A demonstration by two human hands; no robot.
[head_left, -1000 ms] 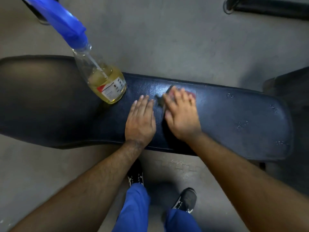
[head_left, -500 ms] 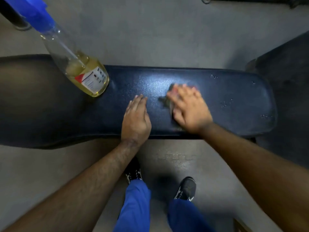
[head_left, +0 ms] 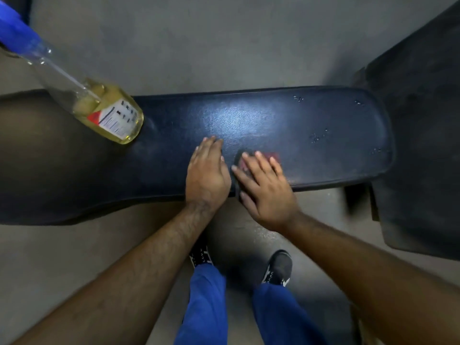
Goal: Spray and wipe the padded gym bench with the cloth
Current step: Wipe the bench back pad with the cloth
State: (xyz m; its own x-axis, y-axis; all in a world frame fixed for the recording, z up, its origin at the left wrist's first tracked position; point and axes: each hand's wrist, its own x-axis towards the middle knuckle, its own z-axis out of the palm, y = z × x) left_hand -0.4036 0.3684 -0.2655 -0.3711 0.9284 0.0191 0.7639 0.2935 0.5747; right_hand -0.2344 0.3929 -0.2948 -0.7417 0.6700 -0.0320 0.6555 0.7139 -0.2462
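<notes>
Head view looks straight down, and I see the padded gym bench running left to right across the middle, its dark blue vinyl catching a pale sheen near the centre. Small droplets sit on the pad toward its rounded right end.

My right hand lies flat on the near half of the pad with fingers spread, palm pressing down on the cloth. Only a dark edge and a reddish patch of that cloth show past the fingertips; the rest is hidden under the hand. So the right grip is spread flat over the cloth, not pinching it.

My left hand rests palm down on the pad just beside the right one, fingers straight and close together, with nothing under it that I can see. The two hands are almost touching at the thumbs.

At the left, the spray bottle stands on the pad and appears tilted by the wide lens. It is clear, holds yellow liquid in its lower part, carries a white and red label, and has a blue spray head at the upper left corner.

Below the bench I see grey floor, blue trousers and two dark shoes.
</notes>
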